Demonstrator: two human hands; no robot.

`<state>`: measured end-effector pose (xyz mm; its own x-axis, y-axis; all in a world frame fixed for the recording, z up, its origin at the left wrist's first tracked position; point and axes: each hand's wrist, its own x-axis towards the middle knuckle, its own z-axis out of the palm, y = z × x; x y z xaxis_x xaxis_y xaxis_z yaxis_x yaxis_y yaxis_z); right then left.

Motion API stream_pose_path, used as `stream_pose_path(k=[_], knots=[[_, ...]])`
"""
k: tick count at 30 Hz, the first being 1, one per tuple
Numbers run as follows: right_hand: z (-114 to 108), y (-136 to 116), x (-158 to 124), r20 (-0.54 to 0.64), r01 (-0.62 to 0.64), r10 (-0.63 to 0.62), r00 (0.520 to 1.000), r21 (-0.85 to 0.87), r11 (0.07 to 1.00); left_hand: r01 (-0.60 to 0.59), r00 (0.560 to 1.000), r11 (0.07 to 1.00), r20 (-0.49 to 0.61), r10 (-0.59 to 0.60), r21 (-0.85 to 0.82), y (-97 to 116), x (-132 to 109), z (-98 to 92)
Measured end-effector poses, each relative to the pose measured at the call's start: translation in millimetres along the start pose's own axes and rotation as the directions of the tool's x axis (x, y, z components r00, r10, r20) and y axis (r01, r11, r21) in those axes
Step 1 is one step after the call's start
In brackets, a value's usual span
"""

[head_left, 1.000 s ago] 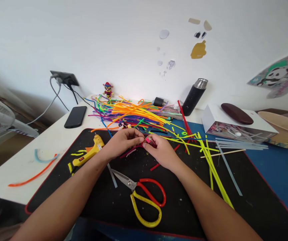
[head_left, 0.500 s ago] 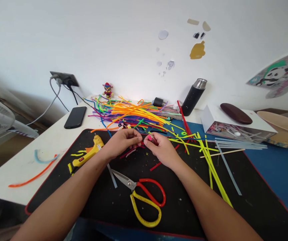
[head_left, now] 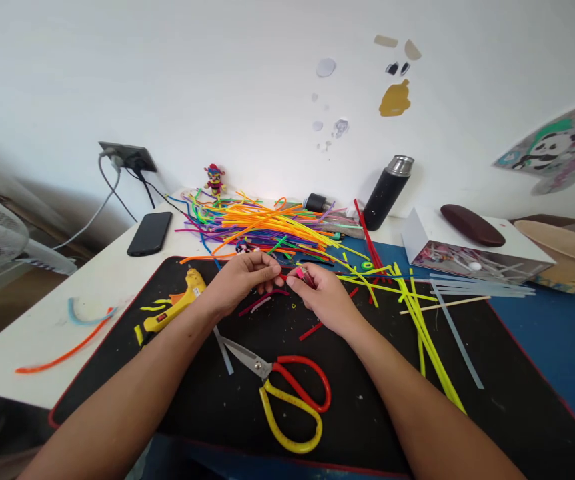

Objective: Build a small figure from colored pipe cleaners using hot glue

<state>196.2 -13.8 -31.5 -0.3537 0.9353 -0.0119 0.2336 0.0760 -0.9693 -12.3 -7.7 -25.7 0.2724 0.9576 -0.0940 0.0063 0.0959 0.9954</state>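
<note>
Over the middle of the black mat, my left hand [head_left: 247,280] is closed, its fingertips pinching a short red pipe cleaner [head_left: 283,277]. My right hand [head_left: 322,293] is wrapped round a small pink lighter [head_left: 303,272], mostly hidden by the fingers; its metal end shows. The two hands' fingertips almost meet at the red piece. Below them lie dark red and pinkish pipe cleaner pieces [head_left: 262,302] and another red piece [head_left: 310,331]. Scissors [head_left: 262,367] with one red and one yellow handle rest nearer me, between my forearms.
A yellow glue gun [head_left: 180,307] lies left of my left forearm. Behind my hands spreads a heap of coloured pipe cleaners [head_left: 267,223]. Yellow strips [head_left: 430,340] and clear glue sticks [head_left: 457,343] lie right. A phone [head_left: 150,233], flask [head_left: 388,193] and white box [head_left: 482,247] stand further out.
My left fingertips have shifted slightly, and more of the red piece shows between the hands. The dark red piece under my left hand is more exposed. My right hand has barely moved.
</note>
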Motion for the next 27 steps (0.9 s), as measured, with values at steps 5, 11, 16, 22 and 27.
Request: stream_pose_path(k=[5,11,16,22,27], knots=[[0,1,0,0.004,-0.004,0.004,1.000,-0.003,1.000,0.008,1.000,1.000,0.011,-0.008,-0.003,1,-1,0.9],[-1,0,0,-0.014,-0.002,0.002,1.000,-0.023,1.000,0.007,1.000,0.999,0.013,-0.007,0.031,1,-1,0.9],[-3,-1,0,-0.034,-0.015,0.013,0.999,-0.036,0.999,0.016,0.999,0.994,0.046,-0.021,0.104,2,-1,-0.8],[-8,-4,1,0.020,-0.047,0.048,0.999,-0.063,0.997,0.024,0.997,0.959,0.068,-0.045,0.281,8,-5,-3.3],[-17,-2,4,-0.049,-0.024,0.018,0.999,-0.104,0.994,-0.027,0.989,0.872,0.137,-0.047,0.489,7,-6,-1.7]])
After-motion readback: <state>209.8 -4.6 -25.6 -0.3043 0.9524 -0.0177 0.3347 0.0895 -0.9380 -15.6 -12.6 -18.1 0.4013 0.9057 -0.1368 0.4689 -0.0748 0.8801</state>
